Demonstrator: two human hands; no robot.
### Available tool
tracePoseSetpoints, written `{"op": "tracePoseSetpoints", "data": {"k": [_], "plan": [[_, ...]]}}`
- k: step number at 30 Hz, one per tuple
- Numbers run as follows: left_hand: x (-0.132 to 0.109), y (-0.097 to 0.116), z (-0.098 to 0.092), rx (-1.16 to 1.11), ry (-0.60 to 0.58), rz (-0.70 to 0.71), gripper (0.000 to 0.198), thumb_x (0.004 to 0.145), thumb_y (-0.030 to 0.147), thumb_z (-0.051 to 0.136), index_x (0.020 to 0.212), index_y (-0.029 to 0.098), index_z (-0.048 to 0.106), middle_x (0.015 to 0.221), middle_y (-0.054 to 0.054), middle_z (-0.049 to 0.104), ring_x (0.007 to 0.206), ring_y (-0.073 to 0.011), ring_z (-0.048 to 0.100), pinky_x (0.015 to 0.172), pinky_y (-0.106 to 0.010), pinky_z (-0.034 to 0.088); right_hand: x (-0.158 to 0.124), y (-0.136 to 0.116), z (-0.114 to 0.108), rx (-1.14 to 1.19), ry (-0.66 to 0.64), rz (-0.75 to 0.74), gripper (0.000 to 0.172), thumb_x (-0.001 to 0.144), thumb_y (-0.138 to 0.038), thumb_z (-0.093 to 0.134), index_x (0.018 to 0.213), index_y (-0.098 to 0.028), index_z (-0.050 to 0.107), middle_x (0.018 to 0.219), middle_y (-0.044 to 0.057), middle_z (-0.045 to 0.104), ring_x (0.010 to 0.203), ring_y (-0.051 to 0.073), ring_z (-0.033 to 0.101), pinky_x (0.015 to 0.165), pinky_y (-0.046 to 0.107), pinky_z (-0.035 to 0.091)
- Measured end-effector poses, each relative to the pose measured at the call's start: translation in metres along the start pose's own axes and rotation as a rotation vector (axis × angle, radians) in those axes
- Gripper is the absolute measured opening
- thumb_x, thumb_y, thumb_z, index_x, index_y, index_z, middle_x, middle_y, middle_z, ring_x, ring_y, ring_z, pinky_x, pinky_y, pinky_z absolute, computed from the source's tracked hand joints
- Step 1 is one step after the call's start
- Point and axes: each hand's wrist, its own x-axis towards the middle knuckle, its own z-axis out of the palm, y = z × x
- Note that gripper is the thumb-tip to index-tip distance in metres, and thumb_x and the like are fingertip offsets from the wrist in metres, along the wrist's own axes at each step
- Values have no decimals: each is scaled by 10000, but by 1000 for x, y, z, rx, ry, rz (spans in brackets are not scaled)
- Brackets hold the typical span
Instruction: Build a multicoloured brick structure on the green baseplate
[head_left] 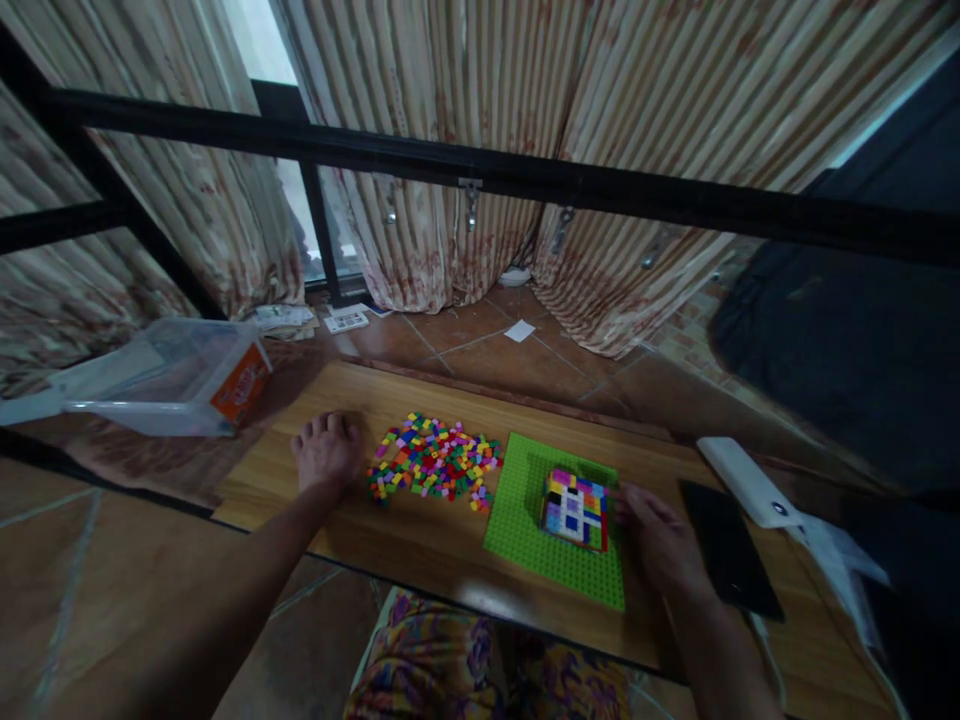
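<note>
Build (574,510) sits on green plate (517,490), right of bricks (435,460). Probably light, stiff, apt to shed pieces; best held low by opposite sides. Right hand (660,535) beside it, grip unclear; left hand (324,455) on table (420,540), loosely spread.

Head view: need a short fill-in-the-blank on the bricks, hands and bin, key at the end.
1. The studded baseplate is ____ in colour.
2. The loose bricks lie between the baseplate and the person's ____ hand.
3. Of the loose bricks and the brick build, the right hand is nearer the ____.
4. The clear bin has an ____ label.

Missing words: green; left; brick build; orange.
</note>
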Motion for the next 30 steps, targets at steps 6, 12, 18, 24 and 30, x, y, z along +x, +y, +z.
{"op": "tracePoseSetpoints", "data": {"k": [6, 12, 18, 24, 30], "plan": [[-1, 0, 3, -7, 24, -4, 432, 915, 368, 324, 1191, 149, 573, 1255, -164, 568, 1157, -325, 480, 948, -463, 368, -49, -24, 24, -220, 367, -182, 347, 666, -447, 778, 870, -170, 732, 762, 21, 716, 653, 143, 623, 621, 267, 494], [-2, 1, 2, -24, 29, -4, 413, 916, 351, 336, 1186, 150, 576, 1253, -157, 570, 1153, -319, 481, 944, -463, 363, -110, -21, 98, -510, -229, -454, 234, 820, -397, 623, 907, -201, 718, 902, 52, 721, 813, 181, 661, 746, 298, 505], [-2, 1, 3, -34, 36, 2, 412, 914, 345, 339, 1190, 151, 575, 1246, -155, 573, 1145, -315, 483, 936, -462, 363, -116, 5, 138, -888, -267, -497, 237, 872, -323, 509, 893, -169, 687, 869, 88, 702, 770, 207, 646, 702, 310, 462], [-2, 0, 5, -51, 34, -5, 407, 910, 346, 352, 1196, 158, 573, 1262, -148, 569, 1154, -317, 479, 940, -465, 360, -121, 10, 148, -1127, -280, -446, 221, 898, -288, 484, 940, -207, 685, 943, 71, 693, 795, 209, 641, 661, 300, 415], [-2, -1, 7, -48, 45, 5, 417, 913, 355, 339, 1193, 151, 571, 1254, -149, 573, 1152, -322, 476, 942, -469, 360, -123, 16, 154, -1032, -374, -470, 275, 932, -274, 424, 951, -246, 696, 984, 35, 689, 809, 186, 644, 680, 291, 422]]}}
